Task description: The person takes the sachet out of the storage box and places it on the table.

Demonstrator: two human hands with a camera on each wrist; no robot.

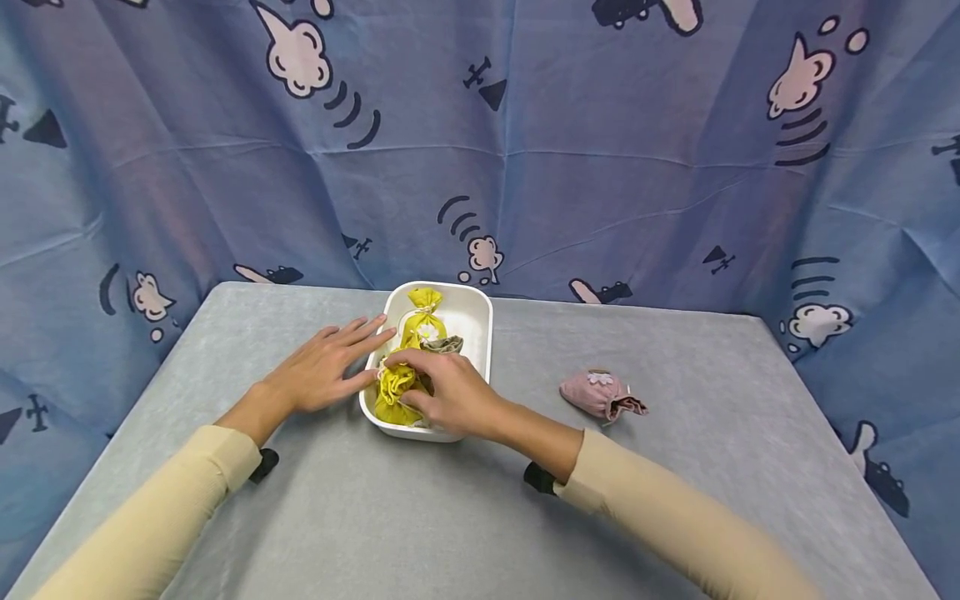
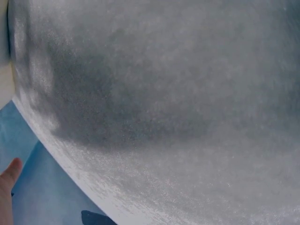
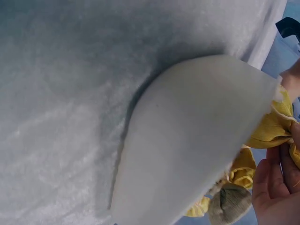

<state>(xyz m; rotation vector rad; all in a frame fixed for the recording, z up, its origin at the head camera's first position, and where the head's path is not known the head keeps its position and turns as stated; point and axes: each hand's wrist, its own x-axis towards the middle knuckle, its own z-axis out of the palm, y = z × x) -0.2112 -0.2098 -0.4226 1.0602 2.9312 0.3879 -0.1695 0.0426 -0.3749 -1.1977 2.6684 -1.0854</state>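
Observation:
My right hand (image 1: pixel 461 398) reaches into a white plastic tray (image 1: pixel 483 333) and pinches a yellow drawstring pouch (image 1: pixel 393 398) by its gathered neck, at the tray's near left end. In the right wrist view the fingers curl against the yellow cloth (image 3: pixel 272 126). My left hand (image 1: pixel 318 371) lies along the tray's left side, fingers stretched out, their tips at the rim. Another yellow pouch (image 1: pixel 424 310) lies at the far end of the tray. Between them a grey-brown pouch (image 3: pixel 229 204) is partly hidden by my right hand.
A pink drawstring pouch (image 1: pixel 600 394) with a pale flower lies on the grey table (image 1: pixel 360 517), right of the tray. Behind the table hangs a blue patterned curtain (image 1: pixel 420 117).

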